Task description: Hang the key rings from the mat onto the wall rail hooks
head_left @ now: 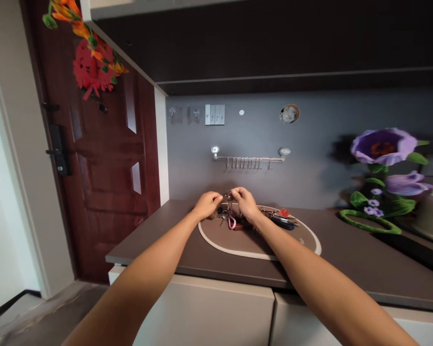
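Both my arms reach forward over a brown oval tray (238,242) with a pale rim on a dark counter. My left hand (207,204) and my right hand (246,203) are closed in pinches on a bunch of keys (228,211), held between them just above the tray. A pink loop (232,222) hangs from the bunch. More keys and a dark fob with a red tag (283,218) lie in the tray to the right of my right hand.
A metal hook rail (250,158) is fixed to the grey wall behind the tray. Purple artificial flowers (384,178) stand on the counter (159,240) at the right. A dark red door (104,158) with a black handle is at the left.
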A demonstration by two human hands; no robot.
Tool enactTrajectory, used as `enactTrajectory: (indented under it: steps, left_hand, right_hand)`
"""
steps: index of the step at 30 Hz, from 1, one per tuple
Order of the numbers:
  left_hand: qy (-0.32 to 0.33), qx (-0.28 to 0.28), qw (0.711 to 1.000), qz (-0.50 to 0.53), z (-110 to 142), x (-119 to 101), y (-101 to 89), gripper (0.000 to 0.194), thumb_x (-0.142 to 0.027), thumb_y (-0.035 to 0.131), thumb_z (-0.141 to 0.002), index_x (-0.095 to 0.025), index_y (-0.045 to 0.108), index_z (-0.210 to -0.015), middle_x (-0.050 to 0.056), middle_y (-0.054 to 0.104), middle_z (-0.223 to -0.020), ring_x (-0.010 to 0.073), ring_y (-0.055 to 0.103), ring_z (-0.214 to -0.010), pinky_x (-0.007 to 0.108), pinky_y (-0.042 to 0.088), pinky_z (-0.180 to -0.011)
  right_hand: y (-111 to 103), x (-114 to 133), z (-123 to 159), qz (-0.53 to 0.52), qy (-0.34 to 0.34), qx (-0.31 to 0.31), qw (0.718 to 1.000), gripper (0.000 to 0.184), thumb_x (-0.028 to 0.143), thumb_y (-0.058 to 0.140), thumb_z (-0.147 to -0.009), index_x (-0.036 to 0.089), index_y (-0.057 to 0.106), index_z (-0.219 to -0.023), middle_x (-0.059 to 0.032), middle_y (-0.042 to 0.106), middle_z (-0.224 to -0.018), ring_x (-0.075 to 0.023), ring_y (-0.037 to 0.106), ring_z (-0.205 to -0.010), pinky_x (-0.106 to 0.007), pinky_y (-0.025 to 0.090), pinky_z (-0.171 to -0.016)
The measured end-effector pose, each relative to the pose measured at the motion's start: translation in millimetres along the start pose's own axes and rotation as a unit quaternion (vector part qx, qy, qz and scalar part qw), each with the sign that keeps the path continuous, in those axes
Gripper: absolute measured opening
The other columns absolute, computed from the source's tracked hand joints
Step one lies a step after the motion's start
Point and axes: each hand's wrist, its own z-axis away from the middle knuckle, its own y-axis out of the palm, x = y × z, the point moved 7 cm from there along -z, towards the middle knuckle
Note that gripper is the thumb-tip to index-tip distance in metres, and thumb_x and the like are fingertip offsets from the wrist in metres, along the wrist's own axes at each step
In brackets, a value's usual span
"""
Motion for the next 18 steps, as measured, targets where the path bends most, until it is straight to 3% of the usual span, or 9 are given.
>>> enactTrajectory:
  steps: [6, 12, 18]
  left_hand:
    - [0.026, 0.001, 0.999, -0.043, 0.1, -5.1, -2.6, 0.031, -0.03, 0.035, -0.084, -0.016, 0.063, -0.081, 0.005, 0.063, -0.081, 0.0154, 0.054, -0.077, 0.026, 0.039, -0.071]
    - [-0.044, -0.053, 0.995, -0.076, -1.0, 8.9, -12.3, 0.032, -0.028, 0.032, -0.086, -0.017, 0.062, -0.085, 0.007, 0.062, -0.085, 0.0167, 0.055, -0.083, 0.027, 0.039, -0.074]
    - [-0.071, -0.074, 0.991, -0.086, -1.0, 15.0, -16.1, 0.029, -0.024, 0.032, -0.085, -0.018, 0.06, -0.082, 0.006, 0.061, -0.086, 0.0163, 0.055, -0.084, 0.027, 0.039, -0.076]
  right_hand:
    - [-1.3, 0.8, -10.5, 0.017, -0.012, -0.014, 1.0, 0.025, 0.04, 0.041, -0.078, 0.017, 0.049, -0.077, -0.0013, 0.056, -0.072, -0.0123, 0.052, -0.068, -0.025, 0.043, -0.066]
    - [-11.8, 12.3, -35.9, 0.028, 0.006, -0.062, 0.998, 0.025, 0.04, 0.042, -0.076, 0.016, 0.051, -0.078, -0.0004, 0.056, -0.068, -0.012, 0.052, -0.062, -0.025, 0.042, -0.061]
    - [-21.1, 28.8, -66.7, 0.112, -0.004, -0.13, 0.985, 0.023, 0.034, 0.043, -0.074, 0.015, 0.056, -0.074, -0.0023, 0.06, -0.07, -0.0129, 0.053, -0.064, -0.025, 0.042, -0.063]
